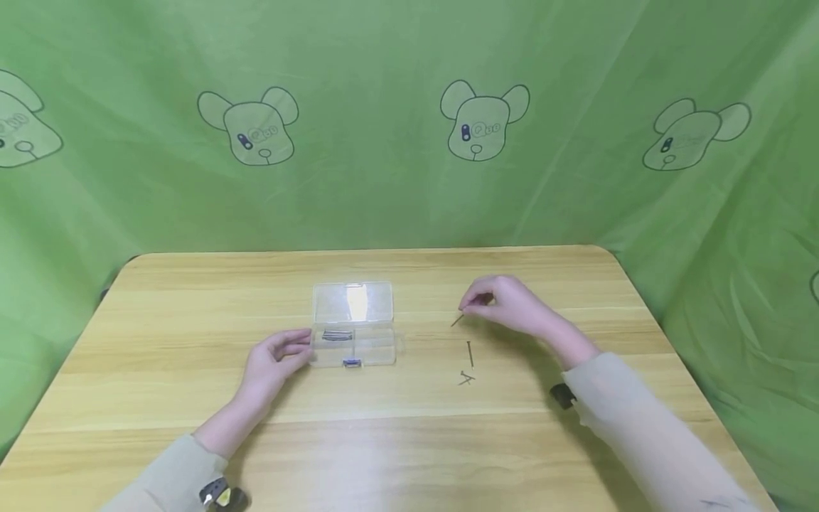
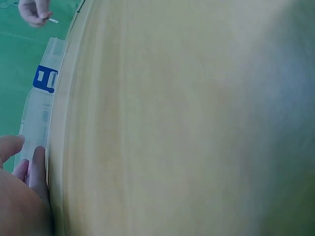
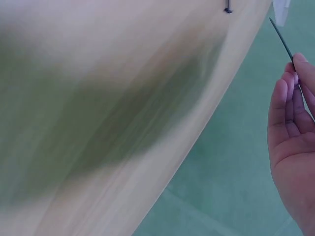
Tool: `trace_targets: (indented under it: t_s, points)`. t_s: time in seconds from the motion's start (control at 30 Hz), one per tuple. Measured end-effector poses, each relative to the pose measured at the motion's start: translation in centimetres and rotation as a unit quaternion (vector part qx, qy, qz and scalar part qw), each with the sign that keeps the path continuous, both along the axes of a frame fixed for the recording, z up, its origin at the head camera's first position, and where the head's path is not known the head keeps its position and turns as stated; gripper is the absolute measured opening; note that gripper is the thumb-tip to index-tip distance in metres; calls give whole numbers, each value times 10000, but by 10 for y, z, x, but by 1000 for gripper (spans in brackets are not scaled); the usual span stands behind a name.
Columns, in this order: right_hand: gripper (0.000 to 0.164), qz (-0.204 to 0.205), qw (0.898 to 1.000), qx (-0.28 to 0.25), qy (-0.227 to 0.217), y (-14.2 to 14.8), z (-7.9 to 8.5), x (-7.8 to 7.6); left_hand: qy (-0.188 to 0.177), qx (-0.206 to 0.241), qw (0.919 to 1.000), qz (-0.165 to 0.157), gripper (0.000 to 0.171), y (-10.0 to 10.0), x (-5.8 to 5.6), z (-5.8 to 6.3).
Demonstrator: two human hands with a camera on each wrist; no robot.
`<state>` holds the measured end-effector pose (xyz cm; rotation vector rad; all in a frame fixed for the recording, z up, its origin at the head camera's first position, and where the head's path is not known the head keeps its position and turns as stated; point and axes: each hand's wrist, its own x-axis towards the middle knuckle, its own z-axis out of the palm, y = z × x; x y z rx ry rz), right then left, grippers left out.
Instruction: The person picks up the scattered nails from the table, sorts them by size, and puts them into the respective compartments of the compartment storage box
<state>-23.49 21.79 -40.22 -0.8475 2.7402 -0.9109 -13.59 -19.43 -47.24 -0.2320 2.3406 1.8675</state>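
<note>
A clear plastic compartment box (image 1: 375, 348) lies on the table with its lid (image 1: 333, 302) raised at the back and a blue latch (image 1: 352, 363) at the front. Several nails (image 1: 337, 335) fill its back left compartment. At the box's left end my left hand (image 1: 271, 363) holds it, thumb by the front corner and fingers along the side. My right hand (image 1: 508, 306), to the right of the box, pinches a thin dark nail (image 3: 281, 39) between thumb and fingertips, its point downward. Below that hand lie a single nail (image 1: 470, 353) and a small crossed cluster of nails (image 1: 466, 378).
The wooden table (image 1: 384, 441) has rounded far corners. A green curtain (image 1: 371, 199) printed with bear heads hangs behind and beside it. Dark camera mounts (image 1: 563, 396) sit at both wrists, under beige sleeves (image 1: 640, 427).
</note>
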Motion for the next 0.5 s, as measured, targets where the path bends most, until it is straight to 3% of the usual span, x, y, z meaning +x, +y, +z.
trace_targets:
  t_s: [0.5]
  points:
    - [9, 272, 9960, -809, -266, -79, 6, -9, 38, -70, 10000, -13, 49, -1, -1, -1]
